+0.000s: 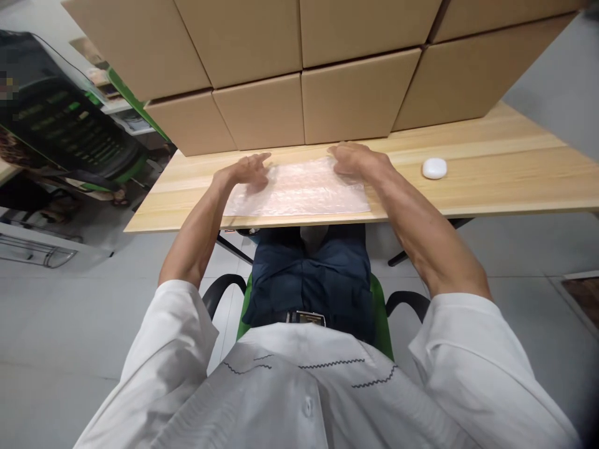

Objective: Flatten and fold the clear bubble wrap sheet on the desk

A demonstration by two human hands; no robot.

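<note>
A pinkish, see-through sheet of what looks like bubble wrap [304, 190] lies flat at the table's near edge, in front of me. My left hand [253, 171] is at its far left corner, fingers apart and the index finger stretched out over the wood. At the far right corner, my right hand [353, 161] rests with its fingers extended inward, touching or just above the sheet. Neither hand visibly grips anything, though the fingertips are slightly blurred.
Stacked brown cardboard boxes [262, 118] line the back of the wooden table [505, 168]. To the right sits a small white rounded case [435, 168]. A black-and-green office chair [75, 125] stands at the left, with part of another person beyond it.
</note>
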